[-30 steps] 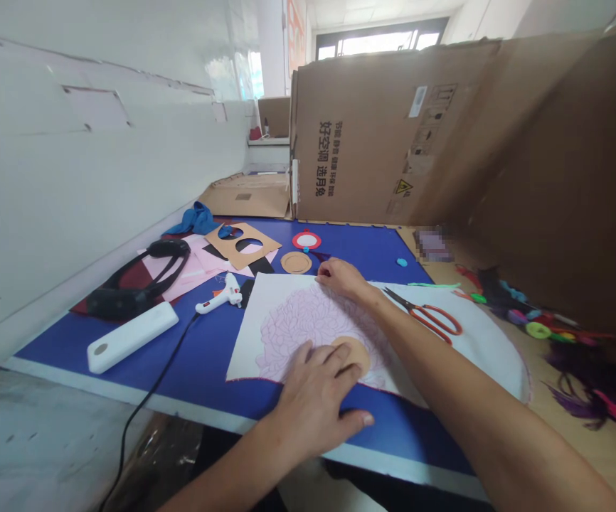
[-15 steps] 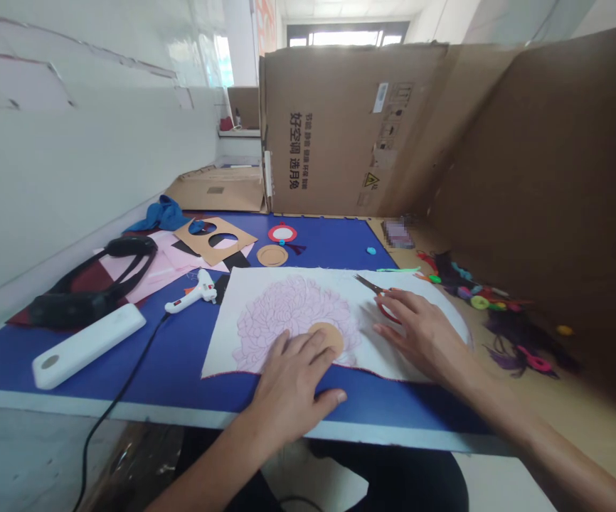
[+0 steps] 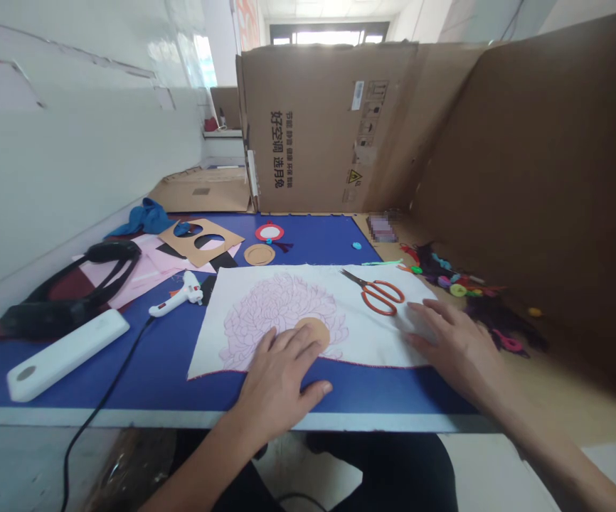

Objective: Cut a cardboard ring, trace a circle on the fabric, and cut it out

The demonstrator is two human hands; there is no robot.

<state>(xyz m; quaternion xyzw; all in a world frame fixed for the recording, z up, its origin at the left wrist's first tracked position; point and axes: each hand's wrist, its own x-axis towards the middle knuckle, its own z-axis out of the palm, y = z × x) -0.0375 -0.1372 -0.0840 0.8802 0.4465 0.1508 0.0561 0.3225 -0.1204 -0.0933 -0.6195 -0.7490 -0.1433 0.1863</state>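
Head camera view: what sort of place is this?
Probably a craft workshop: a hot glue gun, red-handled scissors and a cardboard template lie on a blue table.

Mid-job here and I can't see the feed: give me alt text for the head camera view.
The left hand and right hand rest on a white cloth drawn with a pink flower, the left hand's fingers against a tan round patch. Orange-handled scissors lie on the cloth. A white glue gun lies on the blue table to the left.
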